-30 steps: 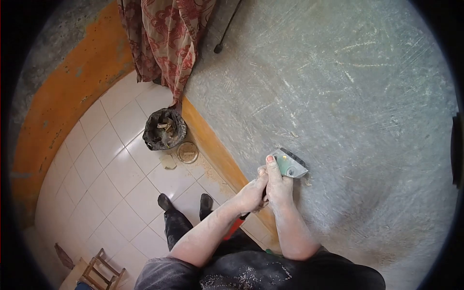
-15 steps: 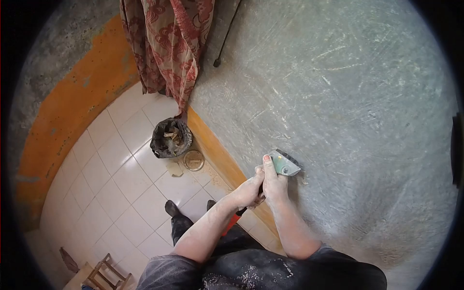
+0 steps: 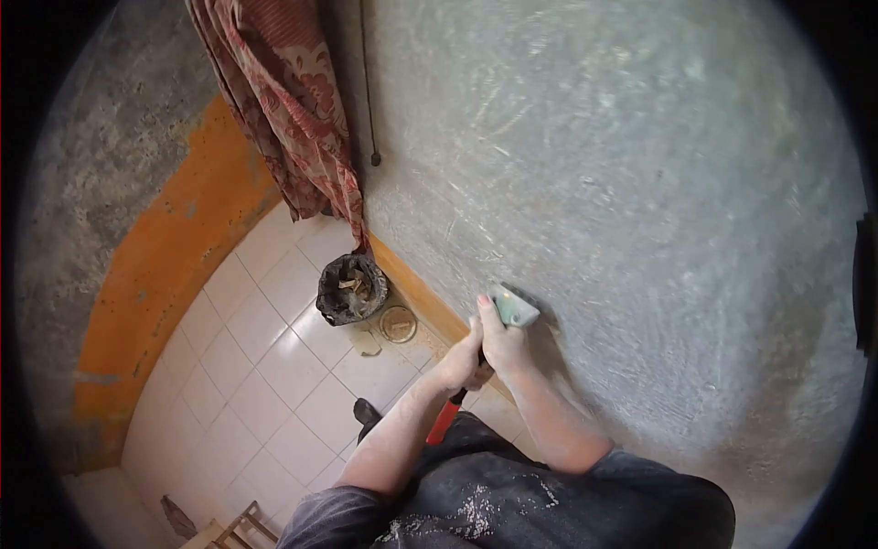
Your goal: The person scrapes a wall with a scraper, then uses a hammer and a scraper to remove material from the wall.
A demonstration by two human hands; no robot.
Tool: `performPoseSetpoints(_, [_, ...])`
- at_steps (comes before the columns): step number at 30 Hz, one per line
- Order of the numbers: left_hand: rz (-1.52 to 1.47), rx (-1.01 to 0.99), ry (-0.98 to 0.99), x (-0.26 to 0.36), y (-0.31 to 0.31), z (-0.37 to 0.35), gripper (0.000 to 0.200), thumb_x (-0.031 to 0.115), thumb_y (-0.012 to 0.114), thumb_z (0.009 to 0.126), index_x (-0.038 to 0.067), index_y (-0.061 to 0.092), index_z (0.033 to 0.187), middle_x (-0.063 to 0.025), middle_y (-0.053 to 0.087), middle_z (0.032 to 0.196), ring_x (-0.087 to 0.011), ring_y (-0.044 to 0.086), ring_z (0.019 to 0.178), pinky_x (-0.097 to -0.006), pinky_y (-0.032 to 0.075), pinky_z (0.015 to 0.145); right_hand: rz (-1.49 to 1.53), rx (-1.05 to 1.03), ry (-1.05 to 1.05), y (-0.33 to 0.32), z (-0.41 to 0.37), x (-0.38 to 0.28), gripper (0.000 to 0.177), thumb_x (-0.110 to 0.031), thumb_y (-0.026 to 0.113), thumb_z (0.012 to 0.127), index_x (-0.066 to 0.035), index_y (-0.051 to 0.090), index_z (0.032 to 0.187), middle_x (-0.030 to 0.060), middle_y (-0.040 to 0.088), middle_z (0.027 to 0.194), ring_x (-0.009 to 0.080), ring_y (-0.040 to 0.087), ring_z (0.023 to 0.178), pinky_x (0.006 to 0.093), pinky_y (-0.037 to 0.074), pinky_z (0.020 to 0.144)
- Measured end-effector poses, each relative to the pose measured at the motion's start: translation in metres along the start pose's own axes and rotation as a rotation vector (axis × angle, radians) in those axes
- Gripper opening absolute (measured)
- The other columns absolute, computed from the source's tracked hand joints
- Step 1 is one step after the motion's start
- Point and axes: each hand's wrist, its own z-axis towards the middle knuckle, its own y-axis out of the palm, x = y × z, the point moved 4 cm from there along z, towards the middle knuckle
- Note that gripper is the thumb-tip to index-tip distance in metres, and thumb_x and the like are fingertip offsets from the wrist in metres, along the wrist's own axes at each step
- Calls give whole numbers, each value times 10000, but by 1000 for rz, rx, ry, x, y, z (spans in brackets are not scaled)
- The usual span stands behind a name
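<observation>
A wide-bladed scraper [image 3: 517, 308] lies with its greenish head against the grey wall [image 3: 658, 229]. My right hand [image 3: 503, 343] is closed around its neck just below the head, thumb laid up along the back of the head. Lower on the handle, my left hand [image 3: 464, 364] wraps round the grip, close beside the right. Below the left hand sticks out the red end of the handle [image 3: 444, 421]. Pale dust coats both hands and forearms. Light scratch marks and streaks cover the wall around the blade.
On the tiled floor [image 3: 283, 366] a black bucket [image 3: 352, 290] holds debris, beside a round lid-like disc [image 3: 398, 324]. A red patterned curtain [image 3: 306, 128] hangs in the corner, next to a dangling cord [image 3: 369, 91]. An orange band [image 3: 416, 284] edges the wall's foot. A wooden stool [image 3: 242, 529] stands lower left.
Both hands and the scraper have moved left along the wall, nearer the bucket side. The camera view has turned and shifted, so the bucket and curtain sit differently. Both hands keep their hold.
</observation>
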Motion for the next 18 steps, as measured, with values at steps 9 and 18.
performPoseSetpoints(9, [121, 92, 68, 10, 0, -7, 676, 751, 152, 789, 156, 297, 503, 35, 286, 421, -92, 238, 327, -232, 204, 333, 160, -75, 57, 2, 0, 8, 320, -302, 530, 874, -29, 548, 708, 19, 547, 604, 116, 506, 549, 299, 407, 523])
performPoseSetpoints(18, [343, 227, 279, 56, -3, -31, 558, 605, 327, 871, 98, 436, 666, 31, 372, 533, -65, 324, 383, -213, 268, 360, 355, -49, -69, 5, 13, -30, 197, -228, 551, 871, -38, 605, 873, 1, 565, 671, 74, 512, 586, 232, 425, 521])
